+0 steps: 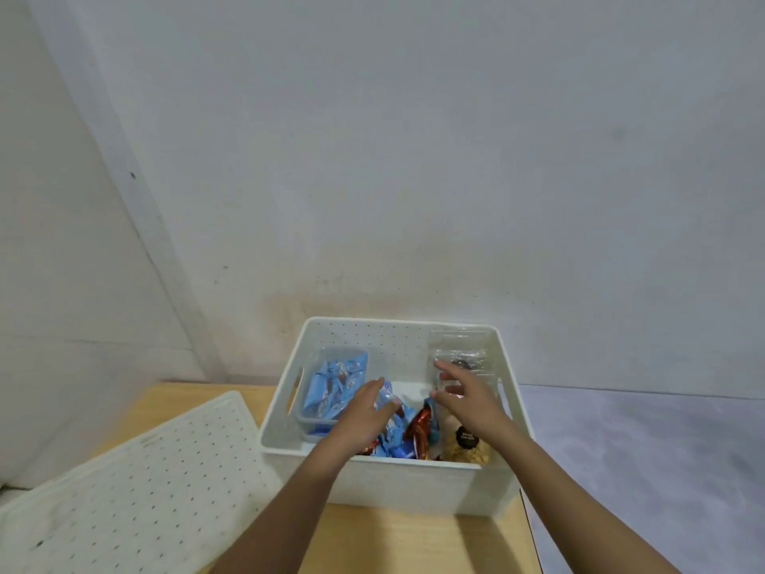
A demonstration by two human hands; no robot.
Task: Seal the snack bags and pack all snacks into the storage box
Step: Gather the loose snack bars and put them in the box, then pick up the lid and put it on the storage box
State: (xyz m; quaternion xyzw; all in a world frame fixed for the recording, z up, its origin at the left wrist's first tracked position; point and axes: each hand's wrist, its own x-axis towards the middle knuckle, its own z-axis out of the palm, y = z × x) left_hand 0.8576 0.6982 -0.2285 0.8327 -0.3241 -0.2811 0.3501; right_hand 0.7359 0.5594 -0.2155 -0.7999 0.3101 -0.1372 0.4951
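The risk, as I judge it, is that the loose packets shift or an unsealed clear bag (457, 350) spills if pressed carelessly; both hands reach into the white storage box (387, 480) on the wooden surface (385, 540). The left hand (366, 408) lies spread on blue snack packets (389, 439), gripping nothing I can see; the right hand (463, 397) is half open at a clear bag's edge, hold uncertain; the lid (132, 466) lies beside the box.

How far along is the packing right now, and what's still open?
Done: snacks sit inside the white storage box, none on the wooden table. In hand: left hand and right hand reach in among the packets. Left: the lid lies beside the box. Seals cannot be judged.
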